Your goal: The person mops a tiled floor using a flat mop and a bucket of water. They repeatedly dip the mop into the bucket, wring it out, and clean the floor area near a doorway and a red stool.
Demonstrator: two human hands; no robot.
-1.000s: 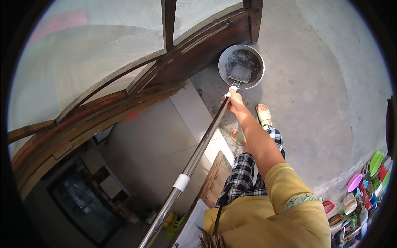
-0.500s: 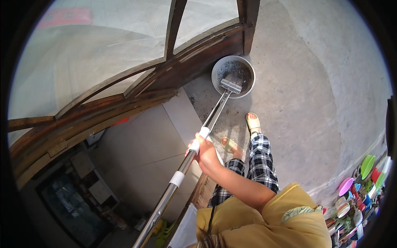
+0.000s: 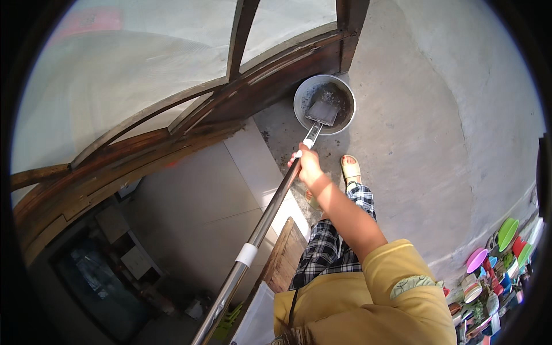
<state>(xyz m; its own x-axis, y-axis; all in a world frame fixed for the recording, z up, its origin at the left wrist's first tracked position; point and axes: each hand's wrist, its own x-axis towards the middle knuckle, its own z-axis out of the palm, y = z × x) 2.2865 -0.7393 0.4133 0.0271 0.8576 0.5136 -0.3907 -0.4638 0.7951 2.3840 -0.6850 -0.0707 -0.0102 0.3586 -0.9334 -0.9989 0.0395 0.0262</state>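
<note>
My right hand (image 3: pixel 309 164) is wrapped round the lower part of a squeeze mop, at a white sleeve just above its head. The mop's metal pole (image 3: pixel 275 207) slants down to the lower left and runs out of the picture. A white collar (image 3: pixel 247 254) rings the pole further up. Inside a round, light-coloured bucket (image 3: pixel 303 95) lies the flat grey mop head (image 3: pixel 323 112), over dark, murky contents. My left hand is out of the picture.
A wooden-framed glass door (image 3: pixel 230 86) stands left of the bucket. Below it lies a tiled indoor floor (image 3: pixel 213 190) with a wooden sill (image 3: pixel 286 253). My sandalled foot (image 3: pixel 350 167) is on concrete near the bucket. Colourful pots and plants (image 3: pixel 489 276) crowd the lower right.
My right hand and the white sleeve have slid down the mop, close to its head. The mop head shows more of its flat face now.
</note>
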